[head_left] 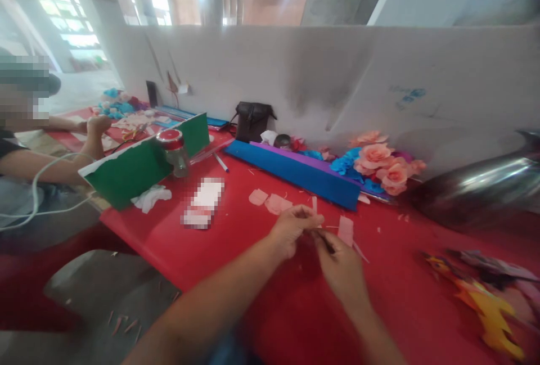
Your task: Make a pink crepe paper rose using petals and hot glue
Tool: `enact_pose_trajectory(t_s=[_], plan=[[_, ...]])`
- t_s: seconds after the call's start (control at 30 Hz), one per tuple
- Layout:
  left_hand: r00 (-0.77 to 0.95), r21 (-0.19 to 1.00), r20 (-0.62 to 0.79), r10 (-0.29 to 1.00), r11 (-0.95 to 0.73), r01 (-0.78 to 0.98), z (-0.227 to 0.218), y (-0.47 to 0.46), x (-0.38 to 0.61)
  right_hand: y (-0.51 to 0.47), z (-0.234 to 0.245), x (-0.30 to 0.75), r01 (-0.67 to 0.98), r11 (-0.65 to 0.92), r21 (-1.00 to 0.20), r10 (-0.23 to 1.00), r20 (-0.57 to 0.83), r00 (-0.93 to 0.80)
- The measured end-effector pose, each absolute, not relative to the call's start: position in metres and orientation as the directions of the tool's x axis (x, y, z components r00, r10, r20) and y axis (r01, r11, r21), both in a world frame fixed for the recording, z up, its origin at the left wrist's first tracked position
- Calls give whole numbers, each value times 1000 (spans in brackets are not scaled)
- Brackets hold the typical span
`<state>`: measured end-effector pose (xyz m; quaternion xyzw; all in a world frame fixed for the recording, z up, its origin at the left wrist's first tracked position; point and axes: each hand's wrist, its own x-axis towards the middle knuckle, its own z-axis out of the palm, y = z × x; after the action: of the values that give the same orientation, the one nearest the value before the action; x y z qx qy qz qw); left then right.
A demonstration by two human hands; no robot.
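Observation:
My left hand (pixel 294 229) and my right hand (pixel 341 261) meet over the red table (pixel 202 264), fingertips pinched close together. Whatever lies between the fingers is too small and too covered to make out. Just beyond my left hand lie cut pink paper pieces (pixel 278 204). Beside my right hand, a pink paper rectangle (pixel 346 231) rests on the table with thin strips around it.
Behind my hands lie a blue sheet (pixel 295 175) and pink paper flowers (pixel 375 157). A red-lidded jar (pixel 174 154) stands by a green board (pixel 135 171) at left, with a pen (pixel 221 162) nearby. A co-worker's arm (pixel 54 162) shows beyond the board.

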<state>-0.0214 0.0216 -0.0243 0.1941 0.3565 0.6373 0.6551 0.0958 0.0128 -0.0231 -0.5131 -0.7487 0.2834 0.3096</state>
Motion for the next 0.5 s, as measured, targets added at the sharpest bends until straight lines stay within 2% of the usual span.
enact_pose_trajectory(t_s=[0.13,0.27,0.5], plan=[[-1,745,-220,976,167,-645,-25,20,-22,13,-20,99,579,273,-768,957,159,-241],[72,787,-139,988,154,-598,-25,17,-23,14,-17,100,552,242,-798,968,157,-198],[9,813,-123,992,106,-573,-24,17,-24,10,-17,98,507,248,-826,963,152,-222]])
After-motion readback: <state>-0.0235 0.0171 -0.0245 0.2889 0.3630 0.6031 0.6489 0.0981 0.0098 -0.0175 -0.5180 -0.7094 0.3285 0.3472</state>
